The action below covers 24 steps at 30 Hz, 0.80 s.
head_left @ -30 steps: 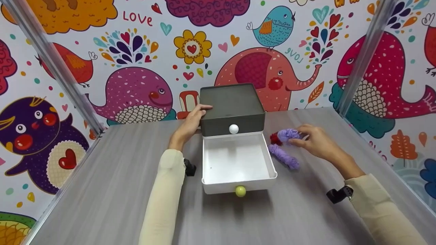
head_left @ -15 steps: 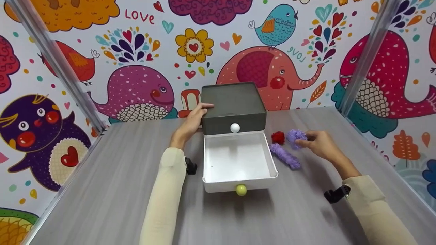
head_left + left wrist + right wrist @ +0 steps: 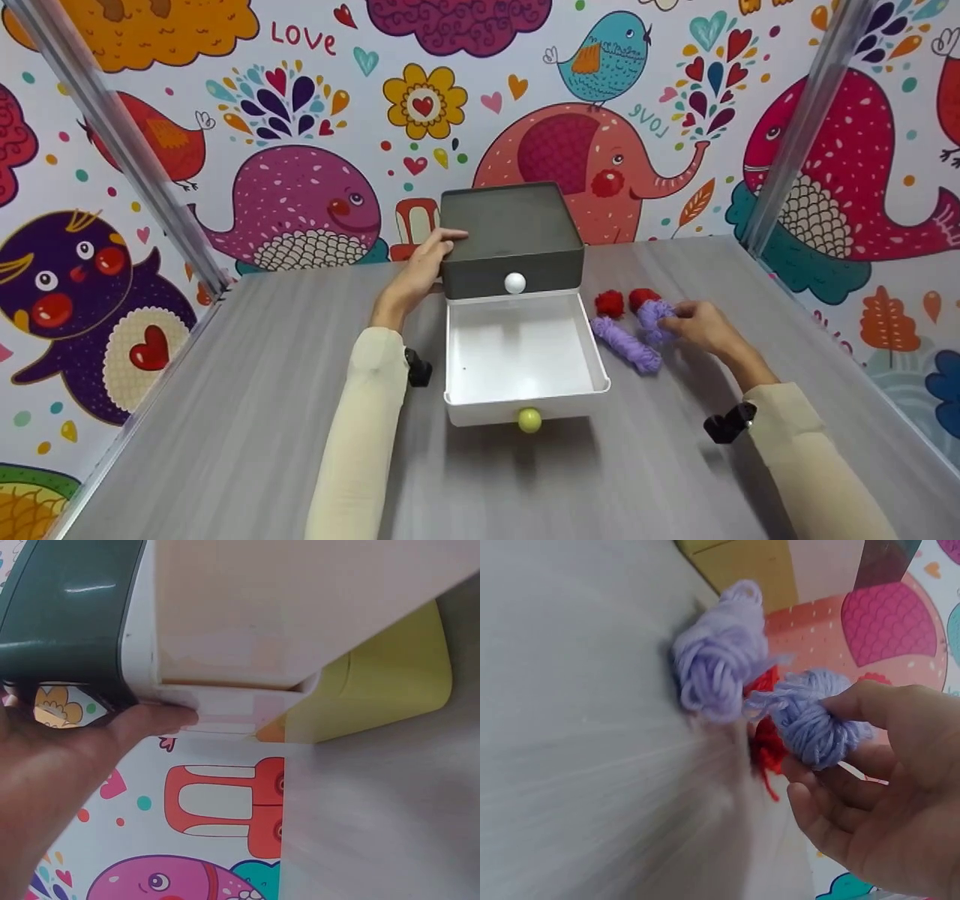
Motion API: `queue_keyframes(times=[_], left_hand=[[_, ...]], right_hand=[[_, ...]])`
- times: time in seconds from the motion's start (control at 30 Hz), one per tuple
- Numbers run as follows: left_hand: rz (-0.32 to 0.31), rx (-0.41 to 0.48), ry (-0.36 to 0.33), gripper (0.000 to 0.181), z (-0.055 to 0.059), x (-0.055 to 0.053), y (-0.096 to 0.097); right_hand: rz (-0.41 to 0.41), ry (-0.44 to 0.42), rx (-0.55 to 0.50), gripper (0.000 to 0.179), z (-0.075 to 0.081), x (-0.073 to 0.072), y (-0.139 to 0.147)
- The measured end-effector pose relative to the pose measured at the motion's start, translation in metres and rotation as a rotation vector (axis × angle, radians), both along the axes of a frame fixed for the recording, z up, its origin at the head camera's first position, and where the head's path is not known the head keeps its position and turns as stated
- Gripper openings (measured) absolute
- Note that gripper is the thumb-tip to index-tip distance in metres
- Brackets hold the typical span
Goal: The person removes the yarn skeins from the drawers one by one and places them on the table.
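A small drawer unit [image 3: 517,217] with a dark grey top stands on the table. Its white drawer [image 3: 517,352], with a yellow-green knob, is pulled out. My left hand [image 3: 420,274] rests against the unit's left side, fingers over the top edge; in the left wrist view the thumb [image 3: 161,720] lies along the white part. To the right of the drawer, my right hand [image 3: 705,326] pinches a purple yarn skein [image 3: 817,720] between thumb and fingers. Another purple skein [image 3: 626,345] lies beside the drawer. Behind them lie two red yarn skeins [image 3: 609,304], one partly hidden.
A yellow lower section [image 3: 382,682] of the unit shows in the left wrist view. Printed walls [image 3: 300,195] enclose the grey table [image 3: 277,375] at the back and sides, with metal posts [image 3: 799,127] at the corners.
My right hand has drawn the purple skein to the right and slightly toward me, uncovering first one red skein, then part of the other. My left hand stays on the unit.
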<state>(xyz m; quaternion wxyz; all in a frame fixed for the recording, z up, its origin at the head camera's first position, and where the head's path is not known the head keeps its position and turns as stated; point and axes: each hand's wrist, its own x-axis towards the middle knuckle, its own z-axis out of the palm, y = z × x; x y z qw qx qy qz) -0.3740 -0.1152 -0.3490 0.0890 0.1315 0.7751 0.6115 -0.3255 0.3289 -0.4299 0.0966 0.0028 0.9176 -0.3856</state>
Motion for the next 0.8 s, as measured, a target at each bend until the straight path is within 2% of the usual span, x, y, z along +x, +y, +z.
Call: queue_keyframes(times=[0.23,0.33,0.53,0.8], left_hand=[[-0.005,0.000,0.003,0.039,-0.0002,-0.0001,-0.0002],[-0.001,0.002,0.007,0.038,0.0004,-0.0003,0.0003],[0.013,0.004,0.011,0.039,0.0013,-0.0005,0.0006],[0.011,-0.001,0.013,0.040,0.0012,-0.0003,0.0022]], right_hand=[[0.016,-0.054,0.006,0.057,-0.0076,-0.0019,0.0087],[-0.012,-0.067,-0.001,0.057,-0.0091,-0.0026,0.0087],[-0.067,-0.049,0.009,0.059,-0.0088,-0.0028,0.0062],[-0.076,-0.036,0.013,0.061,-0.0006,0.0028,0.0050]])
